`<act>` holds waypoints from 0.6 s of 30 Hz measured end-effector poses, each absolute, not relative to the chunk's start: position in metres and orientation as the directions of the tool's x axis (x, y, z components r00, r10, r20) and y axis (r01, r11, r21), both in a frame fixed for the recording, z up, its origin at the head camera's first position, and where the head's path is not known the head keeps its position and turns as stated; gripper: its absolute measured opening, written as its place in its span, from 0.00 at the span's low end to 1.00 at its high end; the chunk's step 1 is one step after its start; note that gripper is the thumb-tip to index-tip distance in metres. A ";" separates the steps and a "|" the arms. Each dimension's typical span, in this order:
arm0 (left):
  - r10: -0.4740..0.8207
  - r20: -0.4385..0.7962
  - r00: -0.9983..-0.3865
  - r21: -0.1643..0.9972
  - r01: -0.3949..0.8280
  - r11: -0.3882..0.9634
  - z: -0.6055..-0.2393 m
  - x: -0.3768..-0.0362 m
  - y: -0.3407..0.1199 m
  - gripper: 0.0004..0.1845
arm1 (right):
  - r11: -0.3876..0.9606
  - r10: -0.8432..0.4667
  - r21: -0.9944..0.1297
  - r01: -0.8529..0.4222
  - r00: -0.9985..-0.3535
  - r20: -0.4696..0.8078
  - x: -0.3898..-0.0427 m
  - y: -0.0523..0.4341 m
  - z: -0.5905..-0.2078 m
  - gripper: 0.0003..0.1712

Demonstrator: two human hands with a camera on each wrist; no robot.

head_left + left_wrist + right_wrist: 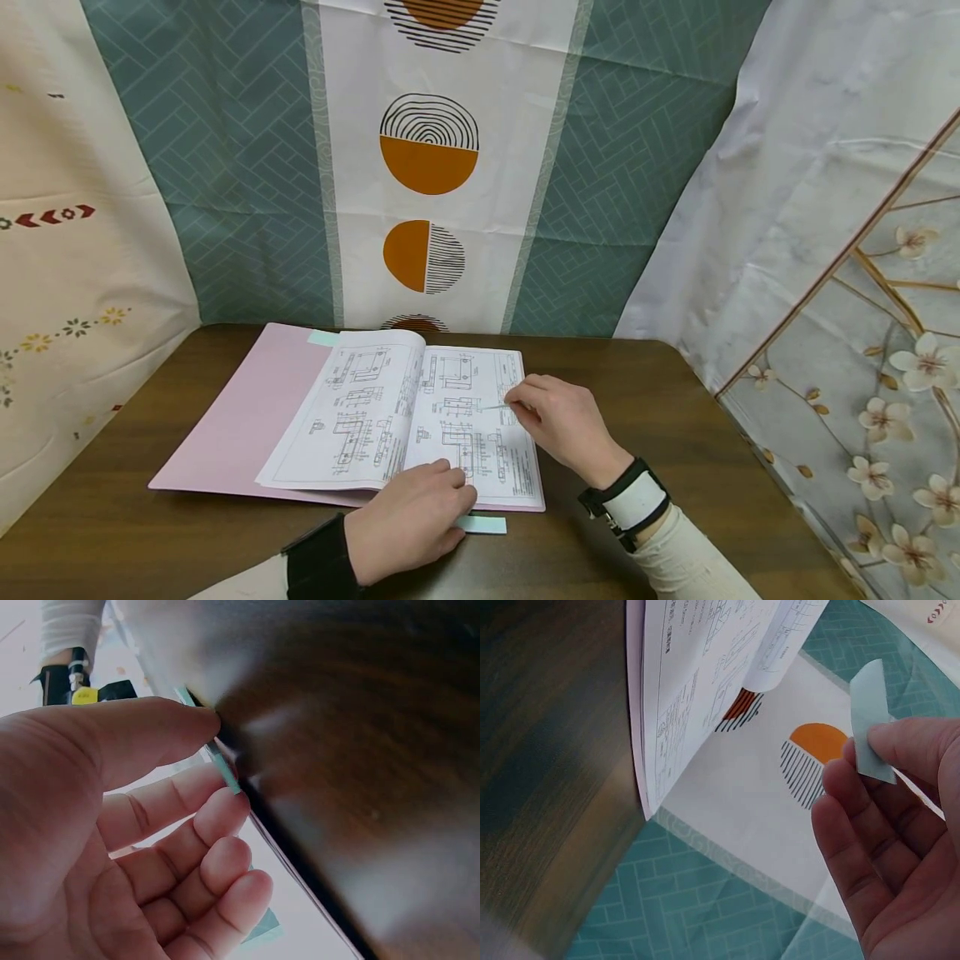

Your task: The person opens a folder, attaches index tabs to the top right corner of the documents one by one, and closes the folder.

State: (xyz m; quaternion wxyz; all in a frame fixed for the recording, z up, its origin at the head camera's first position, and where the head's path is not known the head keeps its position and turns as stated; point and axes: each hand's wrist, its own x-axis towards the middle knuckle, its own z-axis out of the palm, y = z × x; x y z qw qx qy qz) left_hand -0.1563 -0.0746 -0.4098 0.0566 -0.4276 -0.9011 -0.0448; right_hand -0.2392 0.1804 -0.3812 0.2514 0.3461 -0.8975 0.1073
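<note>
An open booklet (pixel 472 375) of technical line drawings lies on a wooden table, its pink cover (pixel 232 417) spread out to the left. At the booklet's lower edge my left hand (pixel 408 521) pinches a pale green sticky tab (pixel 225 769) between thumb and forefinger. Part of that tab sticks out past the edge to the right of the hand in the head view. Above the right page, my right hand (pixel 562 421) holds another pale green sticky strip (pixel 871 724) between thumb and forefinger. This strip is off the paper and slightly bent.
Another green tab (pixel 323 337) sits at the top edge of the pink cover. The brown table (pixel 600 375) extends on both sides of the booklet. Patterned cloths hang behind the table, with a flowered cloth (pixel 862 417) at the right.
</note>
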 end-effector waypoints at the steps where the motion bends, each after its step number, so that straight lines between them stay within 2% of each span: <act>1: 0.766 0.137 -0.628 0.032 0.776 0.630 -0.409 -0.156 -0.074 0.13 | 0.741 -0.566 -0.019 -0.672 -0.638 0.522 -0.239 0.180 -0.381 0.15; 7: 0.743 0.186 -0.642 0.047 0.762 0.646 -0.405 -0.161 -0.074 0.11 | 0.750 -0.561 -0.026 -0.661 -0.656 0.505 -0.240 0.179 -0.382 0.16; 13: 0.655 0.346 -0.672 -0.059 0.681 0.730 -0.408 -0.175 -0.080 0.09 | 0.754 -0.561 -0.014 -0.657 -0.654 0.507 -0.241 0.181 -0.388 0.17; 18: 0.634 0.367 -0.681 -0.123 0.640 0.759 -0.412 -0.182 -0.088 0.10 | 0.757 -0.566 0.020 -0.654 -0.639 0.522 -0.248 0.186 -0.387 0.16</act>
